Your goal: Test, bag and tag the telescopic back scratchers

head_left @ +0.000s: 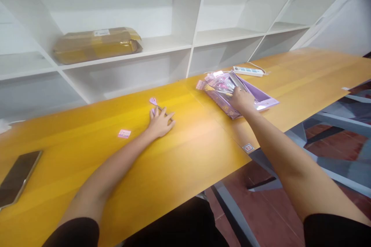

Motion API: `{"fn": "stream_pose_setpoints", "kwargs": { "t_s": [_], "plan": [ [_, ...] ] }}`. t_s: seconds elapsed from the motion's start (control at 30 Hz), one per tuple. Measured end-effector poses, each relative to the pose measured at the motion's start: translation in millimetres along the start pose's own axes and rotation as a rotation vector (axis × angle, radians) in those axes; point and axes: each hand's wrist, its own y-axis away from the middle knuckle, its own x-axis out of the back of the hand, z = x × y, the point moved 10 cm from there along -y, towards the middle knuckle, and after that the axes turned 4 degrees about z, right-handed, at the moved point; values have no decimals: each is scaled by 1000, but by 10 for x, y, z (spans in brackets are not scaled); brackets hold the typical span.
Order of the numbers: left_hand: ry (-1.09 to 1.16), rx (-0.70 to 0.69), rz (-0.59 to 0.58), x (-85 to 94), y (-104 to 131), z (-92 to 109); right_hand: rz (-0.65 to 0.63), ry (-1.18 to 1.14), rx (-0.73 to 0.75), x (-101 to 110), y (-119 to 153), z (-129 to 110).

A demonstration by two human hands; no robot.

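Observation:
My left hand (161, 123) rests on the table with its fingers spread over a small back scratcher. The purple claw-shaped head of this back scratcher (153, 101) points away from me, and its dark handle runs under my fingers. A second bit of purple shows by my fingertips. My right hand (242, 99) reaches into an open purple box (261, 95), fingers curled down among clear plastic packets (222, 85). One packet shows a yellow claw-shaped head (209, 88). What the right fingertips pinch is hidden.
A pink-and-white card (124, 134) lies on the wooden table (185, 150) left of centre. A phone (19, 177) is at far left. Behind the box sits a power strip (248, 71). White shelving (162, 44) with a taped parcel (97, 46) backs the table. A square sticker (248, 148) marks the front edge.

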Motion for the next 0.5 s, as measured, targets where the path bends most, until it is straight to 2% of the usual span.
{"fn": "stream_pose_setpoints", "kwargs": {
  "t_s": [0.13,0.2,0.27,0.37,0.4,0.47,0.5],
  "plan": [
    [31,-75,5,-416,-601,617,46,-16,-2,-48,-23,16],
    [48,-87,19,-577,-806,888,59,-49,2,-60,-40,28],
    [63,-86,38,-673,-929,1076,49,-82,20,-59,-72,45],
    [90,-111,52,-697,-976,1191,-16,-87,47,-21,-99,49],
    [126,-128,69,-663,-968,1188,8,-83,51,52,-80,20],
    [291,-97,181,-503,-942,1058,155,-94,66,290,43,-145],
    [411,-28,270,-404,-924,909,251,-117,92,414,162,-303]
  ]
}}
